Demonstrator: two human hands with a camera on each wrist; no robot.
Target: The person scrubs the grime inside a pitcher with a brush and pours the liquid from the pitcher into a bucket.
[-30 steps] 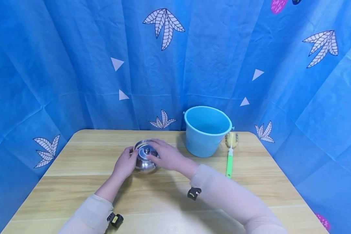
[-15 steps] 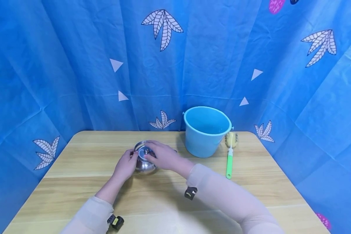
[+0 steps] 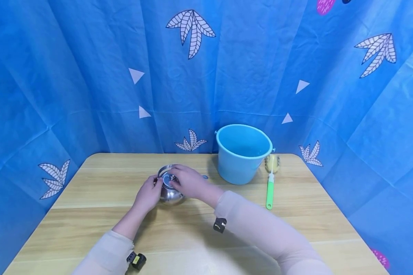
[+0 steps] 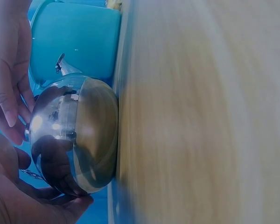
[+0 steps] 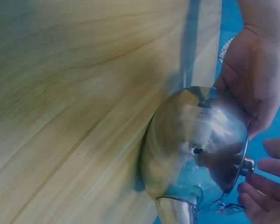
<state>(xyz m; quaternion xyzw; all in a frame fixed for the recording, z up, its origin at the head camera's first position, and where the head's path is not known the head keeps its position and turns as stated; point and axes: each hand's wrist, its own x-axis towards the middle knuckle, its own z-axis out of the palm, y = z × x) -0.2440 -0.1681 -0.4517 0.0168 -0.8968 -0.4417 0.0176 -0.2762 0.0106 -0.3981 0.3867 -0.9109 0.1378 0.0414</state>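
Note:
A shiny steel teapot stands on the wooden table, its hoop handle leaning behind the lid. My left hand holds its left side, thumb by the rim and fingers against the round body. From the right, my right hand reaches over the lid, thumb and fingertips close about the lid knob. The knob still shows between these fingertips in the right wrist view. The spout points right, its tip just showing beyond the right hand.
A light blue bucket stands behind and right of the teapot. Beside it lies a brush with a green handle and a pale yellow head. A blue patterned curtain hangs around the table.
My right hand has moved a little left over the lid, bringing its fingers around the knob and uncovering the spout tip. My left hand has stayed at the teapot's side.

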